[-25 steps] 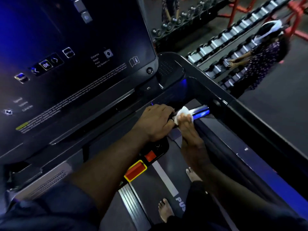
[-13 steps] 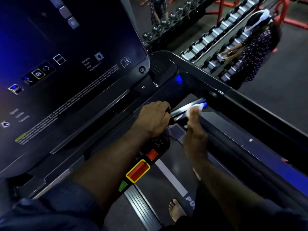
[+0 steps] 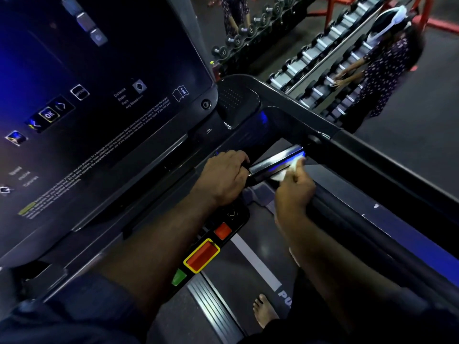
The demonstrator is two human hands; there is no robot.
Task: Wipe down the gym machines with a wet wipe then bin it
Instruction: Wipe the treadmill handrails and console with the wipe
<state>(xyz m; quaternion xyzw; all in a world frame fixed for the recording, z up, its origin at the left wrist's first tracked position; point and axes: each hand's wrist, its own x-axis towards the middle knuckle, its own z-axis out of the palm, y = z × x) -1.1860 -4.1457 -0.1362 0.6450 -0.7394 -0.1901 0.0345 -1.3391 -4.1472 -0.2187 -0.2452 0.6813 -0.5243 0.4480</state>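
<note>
I stand on a treadmill whose dark console screen fills the upper left. A shiny metal grip bar runs from the console's lower edge toward the right side rail. My left hand is curled round the bar's near end. My right hand pinches a white wet wipe and presses it against the underside and far part of the bar. Most of the wipe is hidden behind my fingers.
Red stop buttons and a green button sit below my left forearm. My bare foot is on the belt. Dumbbell racks stand beyond the rail, with a person reaching to them.
My right hand has slid the wipe along the bar away from my left hand toward the side rail. The left hand has kept its grip in place.
</note>
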